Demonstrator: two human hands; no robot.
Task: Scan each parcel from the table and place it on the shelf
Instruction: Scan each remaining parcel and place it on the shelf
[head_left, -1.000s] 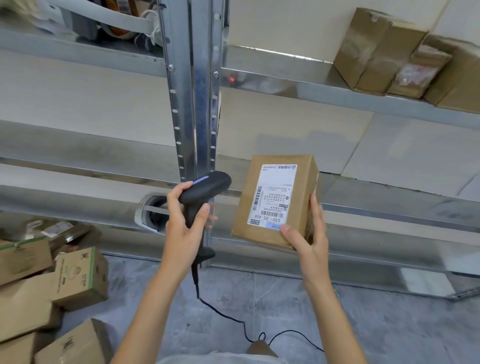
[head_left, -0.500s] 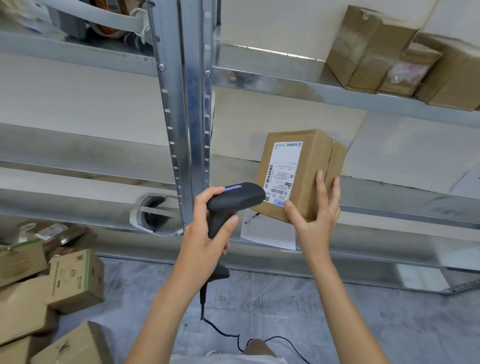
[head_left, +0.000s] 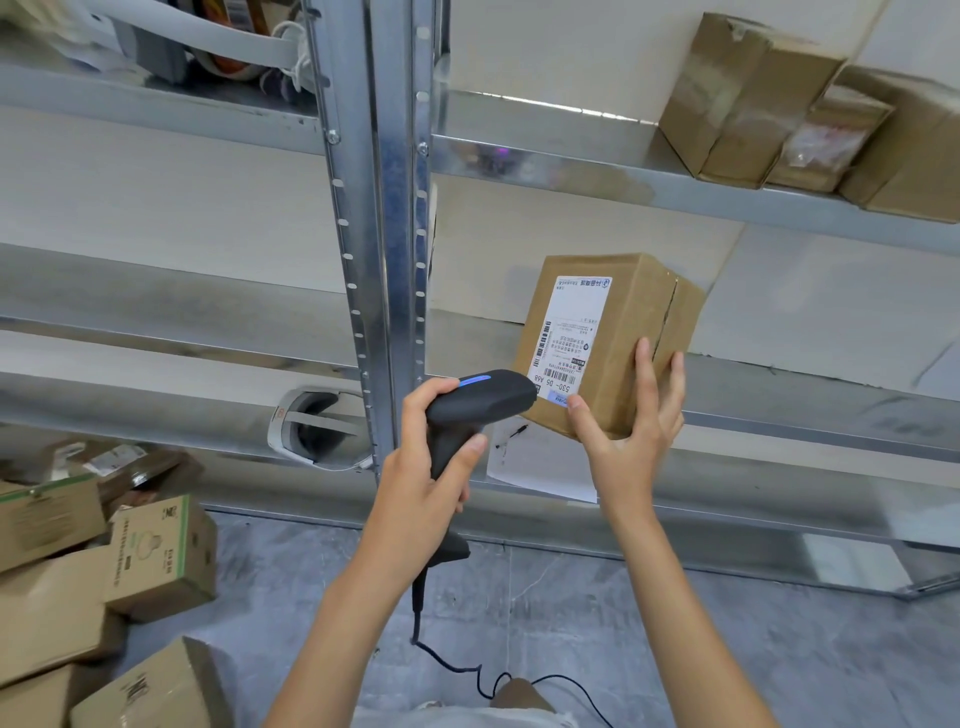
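Brown cardboard parcel (head_left: 618, 343) is showing a white label with black barcodes; black scanner (head_left: 480, 400) is glowing blue, shelf (head_left: 779, 415) gleaming silvery-grey, perhaps galvanised.

The parcel (head_left: 618, 332) has been raised toward one o'clock by the right hand (head_left: 631, 436), and the scanner (head_left: 478, 402) has been brought by the left hand (head_left: 426, 473) up against its label.

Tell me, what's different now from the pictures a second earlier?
The right hand has lifted the parcel up and away toward the shelf. The left hand brought the scanner right and closer, its nose now at the label's lower edge. Both grips are unchanged; the boxes on the upper shelf look unmoved.
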